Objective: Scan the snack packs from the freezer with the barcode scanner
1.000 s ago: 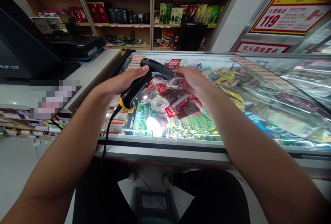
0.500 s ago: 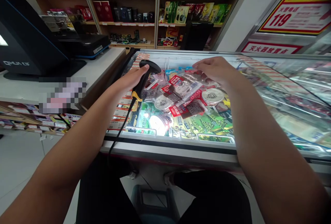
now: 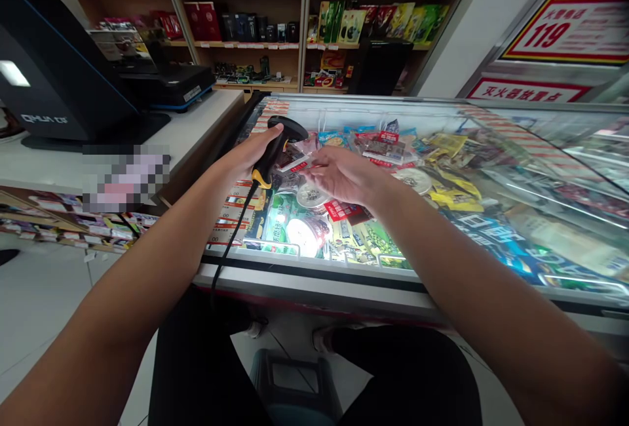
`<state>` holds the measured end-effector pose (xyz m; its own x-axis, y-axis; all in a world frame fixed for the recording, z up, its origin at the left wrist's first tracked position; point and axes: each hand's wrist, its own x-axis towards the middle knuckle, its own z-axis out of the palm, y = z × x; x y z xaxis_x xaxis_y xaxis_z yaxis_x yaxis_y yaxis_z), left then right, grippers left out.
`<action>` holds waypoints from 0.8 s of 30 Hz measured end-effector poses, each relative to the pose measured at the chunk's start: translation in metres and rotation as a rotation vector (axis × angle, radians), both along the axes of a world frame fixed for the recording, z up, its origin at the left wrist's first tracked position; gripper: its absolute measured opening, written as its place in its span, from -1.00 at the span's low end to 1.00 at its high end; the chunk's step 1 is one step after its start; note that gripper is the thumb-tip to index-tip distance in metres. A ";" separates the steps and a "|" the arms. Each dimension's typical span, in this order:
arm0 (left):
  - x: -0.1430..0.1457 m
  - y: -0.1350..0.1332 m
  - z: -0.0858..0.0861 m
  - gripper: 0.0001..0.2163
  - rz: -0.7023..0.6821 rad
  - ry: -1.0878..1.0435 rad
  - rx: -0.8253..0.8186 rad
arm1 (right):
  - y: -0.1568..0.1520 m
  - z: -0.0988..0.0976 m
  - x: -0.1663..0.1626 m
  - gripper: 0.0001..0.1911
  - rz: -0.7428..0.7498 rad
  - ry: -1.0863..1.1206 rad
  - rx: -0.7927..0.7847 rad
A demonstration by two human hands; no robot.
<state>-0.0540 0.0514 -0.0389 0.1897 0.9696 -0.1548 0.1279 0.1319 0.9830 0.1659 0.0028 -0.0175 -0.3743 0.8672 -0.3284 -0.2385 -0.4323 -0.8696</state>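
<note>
My left hand (image 3: 258,151) is wrapped round the handle of a black and yellow barcode scanner (image 3: 269,158), its head tilted over the glass top and its cable hanging toward me. My right hand (image 3: 341,177) is just right of the scanner, its fingers curled at the edge of a clear snack packet (image 3: 295,158) with a red and white label. Its fingertips are partly hidden by the plastic. Beyond this hand lies a clear and red snack packet (image 3: 386,147). Another red packet (image 3: 341,210) and a round white-lidded tub (image 3: 312,195) show below it.
The glass-topped chest (image 3: 314,274) holds many packs, with yellow packs (image 3: 455,190) to the right. On the left counter (image 3: 196,128) stand a dark checkout machine (image 3: 63,78) and a black scale (image 3: 171,85). Stocked shelves (image 3: 246,46) line the back; a stool (image 3: 295,380) is below me.
My right hand has moved left and toward me, from the far right of the packets to beside the scanner. The left hand keeps its hold. The view has shifted slightly.
</note>
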 end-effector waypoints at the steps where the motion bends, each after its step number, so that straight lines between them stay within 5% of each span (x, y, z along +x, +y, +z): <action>1: 0.000 -0.001 0.001 -0.47 -0.007 -0.016 -0.015 | 0.000 -0.002 -0.003 -0.84 -0.040 0.090 -0.031; 6: 0.006 -0.010 0.006 -0.47 -0.028 0.002 0.036 | 0.002 -0.006 -0.007 -0.84 -0.078 0.172 -0.095; 12: 0.019 -0.021 0.013 -0.41 -0.046 -0.014 0.117 | 0.001 -0.008 -0.013 -0.74 -0.210 0.028 0.044; 19: 0.000 -0.029 0.032 -0.44 -0.096 0.034 0.304 | 0.020 0.005 0.030 -0.67 -0.345 -0.511 0.469; 24: -0.011 -0.036 0.038 -0.45 -0.204 0.110 0.289 | 0.028 0.018 0.057 -0.68 -0.217 -0.786 0.465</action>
<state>-0.0651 0.0157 -0.0012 0.3811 0.9202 0.0896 0.2300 -0.1882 0.9548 0.2229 0.0305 0.0001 -0.0074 0.9997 -0.0211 0.4563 -0.0154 -0.8897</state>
